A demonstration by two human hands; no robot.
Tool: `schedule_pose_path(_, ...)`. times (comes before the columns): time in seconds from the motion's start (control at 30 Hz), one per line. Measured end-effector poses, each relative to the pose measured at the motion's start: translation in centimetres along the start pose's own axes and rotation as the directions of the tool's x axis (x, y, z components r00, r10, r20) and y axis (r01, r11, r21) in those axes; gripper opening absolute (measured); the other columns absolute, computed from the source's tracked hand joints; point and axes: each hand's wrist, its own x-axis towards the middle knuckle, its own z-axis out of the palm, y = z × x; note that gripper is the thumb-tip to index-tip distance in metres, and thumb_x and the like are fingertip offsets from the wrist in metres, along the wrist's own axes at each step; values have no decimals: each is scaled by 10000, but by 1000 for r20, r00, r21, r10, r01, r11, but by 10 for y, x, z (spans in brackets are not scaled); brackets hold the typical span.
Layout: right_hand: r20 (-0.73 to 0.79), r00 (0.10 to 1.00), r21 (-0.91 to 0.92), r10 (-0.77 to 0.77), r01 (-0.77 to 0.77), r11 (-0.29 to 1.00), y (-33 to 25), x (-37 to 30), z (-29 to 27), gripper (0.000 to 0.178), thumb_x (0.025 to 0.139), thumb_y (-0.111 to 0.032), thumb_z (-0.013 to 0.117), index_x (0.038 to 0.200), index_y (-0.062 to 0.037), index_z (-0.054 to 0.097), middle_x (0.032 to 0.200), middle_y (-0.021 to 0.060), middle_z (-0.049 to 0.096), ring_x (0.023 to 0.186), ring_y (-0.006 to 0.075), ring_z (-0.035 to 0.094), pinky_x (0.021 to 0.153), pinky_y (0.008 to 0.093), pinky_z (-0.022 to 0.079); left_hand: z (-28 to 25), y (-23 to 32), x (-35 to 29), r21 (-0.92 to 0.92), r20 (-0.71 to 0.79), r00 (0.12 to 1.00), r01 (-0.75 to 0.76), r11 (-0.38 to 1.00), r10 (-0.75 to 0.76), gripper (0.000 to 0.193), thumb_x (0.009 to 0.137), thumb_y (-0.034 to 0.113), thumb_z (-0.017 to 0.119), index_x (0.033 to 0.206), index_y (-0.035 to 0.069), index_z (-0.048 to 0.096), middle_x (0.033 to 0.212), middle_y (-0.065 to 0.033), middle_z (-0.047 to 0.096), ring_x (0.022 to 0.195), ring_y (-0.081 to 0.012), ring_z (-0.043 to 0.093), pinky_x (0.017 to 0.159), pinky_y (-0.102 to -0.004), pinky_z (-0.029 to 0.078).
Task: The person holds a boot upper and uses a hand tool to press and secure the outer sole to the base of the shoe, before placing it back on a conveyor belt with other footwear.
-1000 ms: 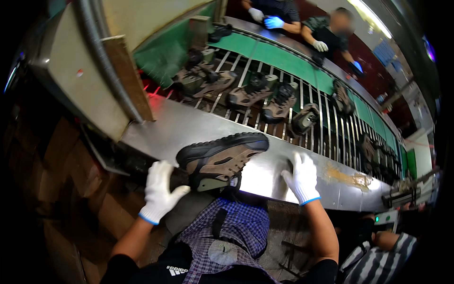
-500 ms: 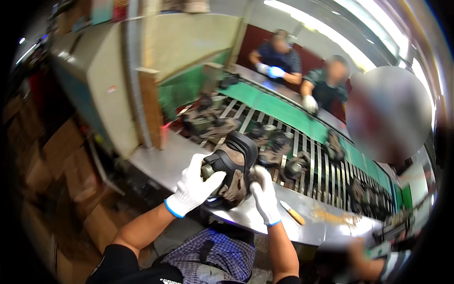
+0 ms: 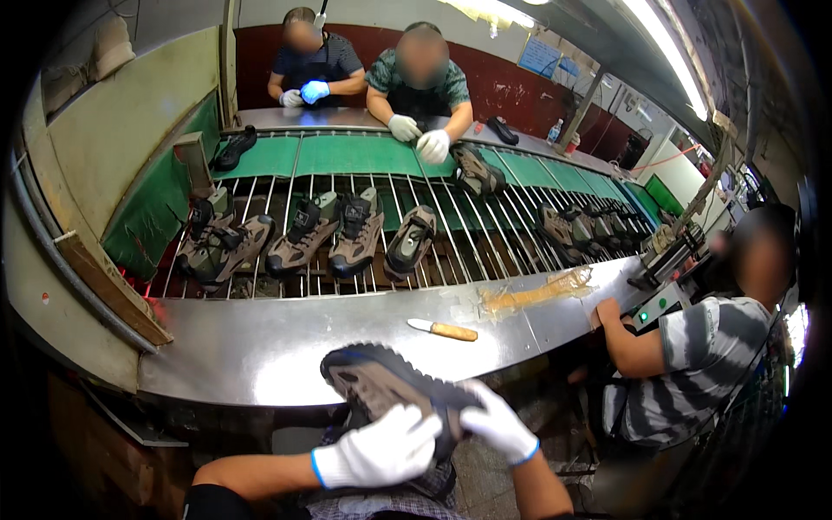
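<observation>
A brown and black shoe (image 3: pixel 368 381) with a thick ridged sole is tilted on its side in front of me, sole edge upward, just off the near edge of the metal table. My left hand (image 3: pixel 386 446), in a white knit glove with a blue cuff, is closed with its fingers against the upper. My right hand (image 3: pixel 498 425), gloved alike, grips the shoe's right end. Part of the upper is hidden behind the left glove. A knife (image 3: pixel 444 330) with a wooden handle lies on the metal tabletop (image 3: pixel 286 347) beyond the shoe.
Several similar shoes (image 3: pixel 355 230) lie on a conveyor of metal rods (image 3: pixel 451 260). Brown tape (image 3: pixel 537 291) sticks to the tabletop. Two gloved co-workers (image 3: pixel 420 95) stand across the conveyor; another person (image 3: pixel 706 364) sits at right. A wooden post (image 3: pixel 113 286) bounds the left.
My view has swung right. The shoe has gone from upright to tilted on its side, lower and nearer me. My left hand has shifted onto the upper; the right now holds the right end.
</observation>
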Motion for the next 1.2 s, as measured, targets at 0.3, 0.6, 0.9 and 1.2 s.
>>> schedule_pose_path(0.3, 236, 967, 806, 92, -248, 537, 113, 33, 51, 741, 974, -264, 631, 1628, 27, 435, 1594, 214, 573, 1416, 353, 606, 1238, 518, 462, -27, -50, -47, -69, -28, 1000, -7, 998, 5, 386, 855, 174, 763, 1204, 18, 707, 1303, -190, 703, 1193, -416, 703, 1037, -552, 591)
schedule_pose_path(0.6, -357, 907, 610, -224, 408, 679, -69, 171, -121, 603, 995, -641, 691, 1371, -170, 669, 1238, 70, 726, 1065, 237, 731, 819, 399, 650, -88, -108, -172, 140, -321, 626, 773, 618, -710, 435, 877, 236, 826, 1263, 57, 735, 1310, -167, 746, 1264, -392, 699, 1100, -479, 568)
schedule_pose_path(0.9, -211, 780, -225, -589, 547, 806, -70, 243, -84, 380, 1049, -144, 705, 1417, -57, 669, 1186, 94, 731, 961, 129, 692, 786, 278, 597, -59, -130, -253, 88, -482, 377, 919, 384, -791, 509, 895, 271, 850, 1324, 42, 700, 1372, -174, 717, 1317, -370, 669, 1131, -459, 538)
schedule_pose_path(1.2, 221, 751, -726, -622, 553, 409, 22, 220, 150, 262, 1012, -358, 714, 1082, -118, 791, 1054, 148, 795, 978, 337, 776, 875, 425, 609, -42, -163, -285, 44, -587, 199, 976, 214, -785, 473, 934, 294, 806, 1327, 55, 696, 1349, -159, 722, 1256, -366, 687, 1089, -457, 548)
